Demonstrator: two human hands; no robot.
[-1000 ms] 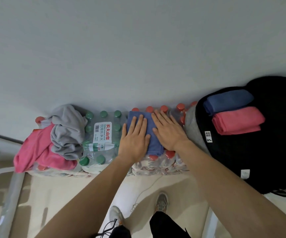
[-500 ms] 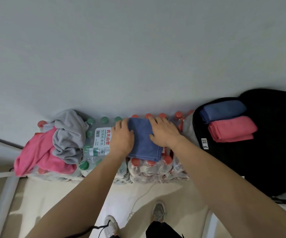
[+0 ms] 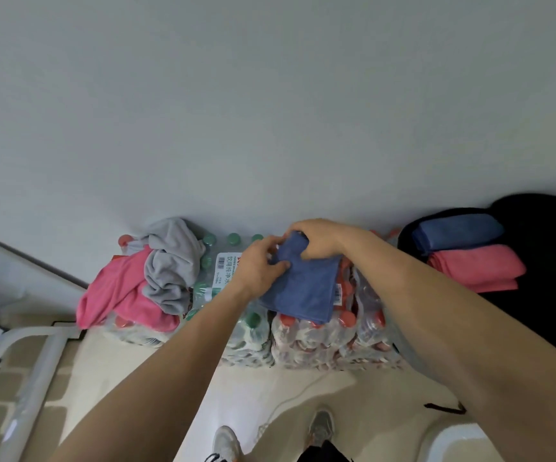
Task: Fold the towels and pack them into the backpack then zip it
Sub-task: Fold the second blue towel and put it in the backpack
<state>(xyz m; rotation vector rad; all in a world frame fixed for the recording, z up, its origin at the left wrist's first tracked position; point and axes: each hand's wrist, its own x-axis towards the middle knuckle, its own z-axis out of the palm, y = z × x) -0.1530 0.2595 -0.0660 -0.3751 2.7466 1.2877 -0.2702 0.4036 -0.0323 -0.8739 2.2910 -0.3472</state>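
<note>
A folded blue towel point(image 3: 303, 288) lies on top of shrink-wrapped packs of water bottles point(image 3: 316, 338). My left hand point(image 3: 260, 265) pinches its left edge, and my right hand point(image 3: 316, 240) grips its far end, which is lifted off the bottles. At the right an open black backpack point(image 3: 550, 315) holds a folded blue towel point(image 3: 456, 231) and a folded pink towel point(image 3: 473, 268). A crumpled grey towel point(image 3: 170, 261) and a pink towel point(image 3: 120, 295) are heaped on the bottle packs at the left.
The bottle packs stand against a plain grey wall point(image 3: 270, 111). A pale metal frame point(image 3: 33, 371) stands on the tiled floor at the lower left. My shoes point(image 3: 323, 428) and a thin white cord point(image 3: 290, 401) are on the floor below.
Both hands went from pressing flat on the blue towel to gripping it. The far end of the towel has come up off the bottles.
</note>
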